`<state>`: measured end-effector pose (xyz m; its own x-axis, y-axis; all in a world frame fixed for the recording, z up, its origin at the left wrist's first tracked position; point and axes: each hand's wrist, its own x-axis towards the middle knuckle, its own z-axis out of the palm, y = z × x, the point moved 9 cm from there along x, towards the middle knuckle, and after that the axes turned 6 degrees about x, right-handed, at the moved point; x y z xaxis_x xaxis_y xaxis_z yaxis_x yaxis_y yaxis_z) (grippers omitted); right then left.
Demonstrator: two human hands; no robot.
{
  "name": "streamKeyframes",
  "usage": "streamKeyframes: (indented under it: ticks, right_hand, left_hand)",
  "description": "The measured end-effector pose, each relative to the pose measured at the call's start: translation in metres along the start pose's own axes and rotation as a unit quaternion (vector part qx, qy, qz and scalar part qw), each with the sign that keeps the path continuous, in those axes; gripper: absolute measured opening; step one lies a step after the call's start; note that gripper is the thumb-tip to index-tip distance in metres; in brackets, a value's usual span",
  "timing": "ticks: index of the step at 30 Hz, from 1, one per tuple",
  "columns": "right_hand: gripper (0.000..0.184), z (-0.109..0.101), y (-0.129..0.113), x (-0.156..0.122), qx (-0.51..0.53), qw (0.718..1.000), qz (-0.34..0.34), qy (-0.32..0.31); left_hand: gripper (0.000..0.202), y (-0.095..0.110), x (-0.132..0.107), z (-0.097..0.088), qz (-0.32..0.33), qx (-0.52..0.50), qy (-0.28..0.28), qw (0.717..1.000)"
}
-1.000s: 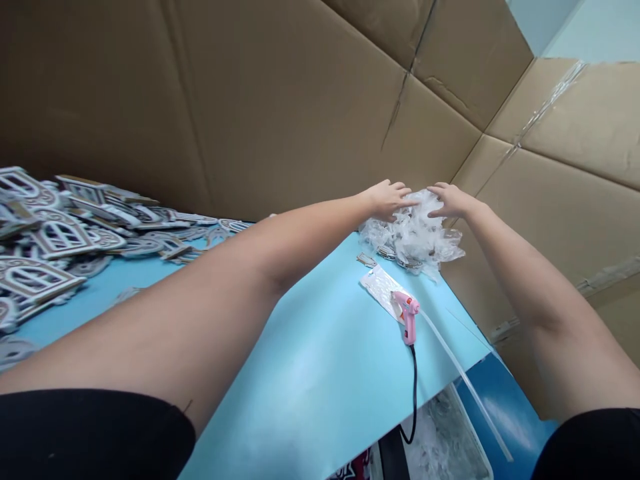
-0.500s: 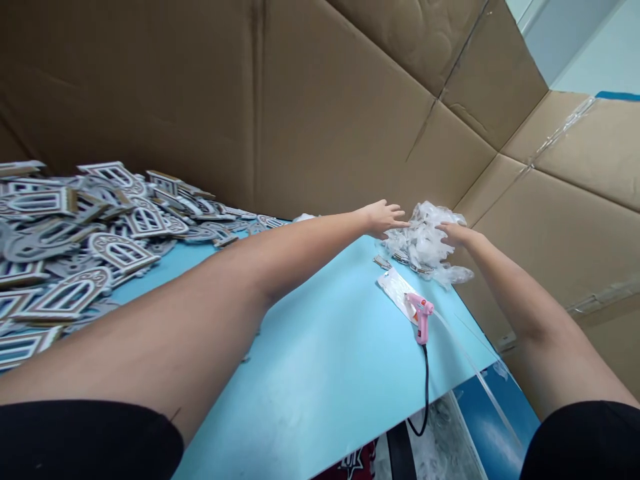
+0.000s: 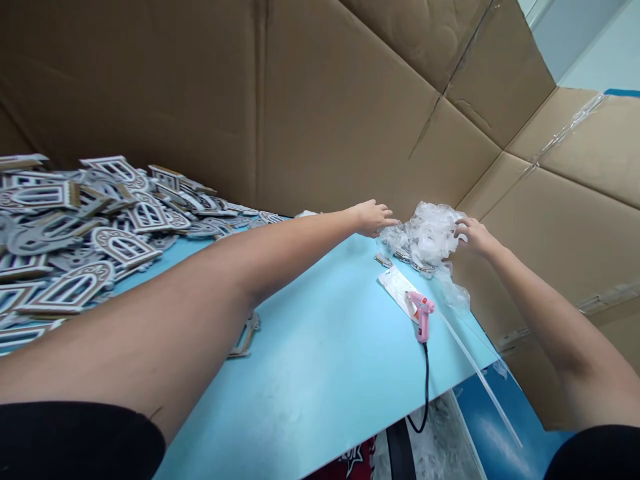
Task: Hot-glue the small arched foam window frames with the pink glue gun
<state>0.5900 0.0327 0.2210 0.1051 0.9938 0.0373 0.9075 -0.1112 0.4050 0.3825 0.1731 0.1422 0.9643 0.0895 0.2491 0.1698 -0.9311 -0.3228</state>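
Observation:
My left hand (image 3: 373, 219) is open, its fingertips just above the left edge of a crumpled heap of clear plastic wrap (image 3: 427, 233). My right hand (image 3: 475, 237) is open too, its fingers resting against the heap's right side. Small cut-out pieces (image 3: 413, 260) lie partly under the wrap. Nearer me are a pink hot glue gun (image 3: 421, 317) lying on a white packet (image 3: 396, 290) and a long clear glue stick (image 3: 475, 380). A large pile of arched window cut-outs (image 3: 85, 227) lies far left, beyond my left arm.
A light blue board (image 3: 320, 353) carries everything, with one loose frame piece (image 3: 245, 337) beside my left forearm. Brown cardboard walls (image 3: 350, 113) rise behind it. The glue gun's black cord (image 3: 426, 393) hangs over the front edge towards a plastic-filled tub (image 3: 430, 453).
My right hand has moved right, away from the middle of the wrap, widening the gap between my hands. The wrap has shifted slightly, and a loose frame piece now shows beside my left forearm.

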Motion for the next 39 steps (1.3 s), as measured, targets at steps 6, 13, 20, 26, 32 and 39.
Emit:
streamKeyframes:
  ticks: [6,13,20,26,32,39]
  right_hand:
    - [0.032,-0.014,-0.013,-0.029,-0.008,0.999,-0.041,0.003]
    - [0.059,0.010,-0.069,-0.024,-0.025,0.995,-0.086,-0.041]
    - [0.067,0.015,-0.102,0.028,-0.043,0.994,-0.065,-0.079]
    - [0.044,-0.025,-0.118,0.032,-0.043,0.992,-0.098,-0.072]
    - [0.041,-0.073,-0.131,0.011,-0.033,0.988,-0.149,-0.024]
    - [0.032,-0.183,-0.174,-0.035,-0.062,0.944,-0.287,0.152]
  left_hand:
    - [0.076,0.001,-0.005,0.001,-0.003,-0.018,-0.008,1.000]
    - [0.075,0.027,-0.003,0.001,0.010,-0.042,-0.008,0.999]
    - [0.077,0.054,0.021,0.025,-0.024,-0.077,-0.040,0.996]
    - [0.048,0.043,0.046,0.065,-0.107,-0.121,-0.114,0.980]
    - [0.041,0.005,0.034,0.076,-0.174,-0.147,-0.121,0.966]
    - [0.050,-0.019,-0.002,0.016,-0.162,-0.199,-0.033,0.966]
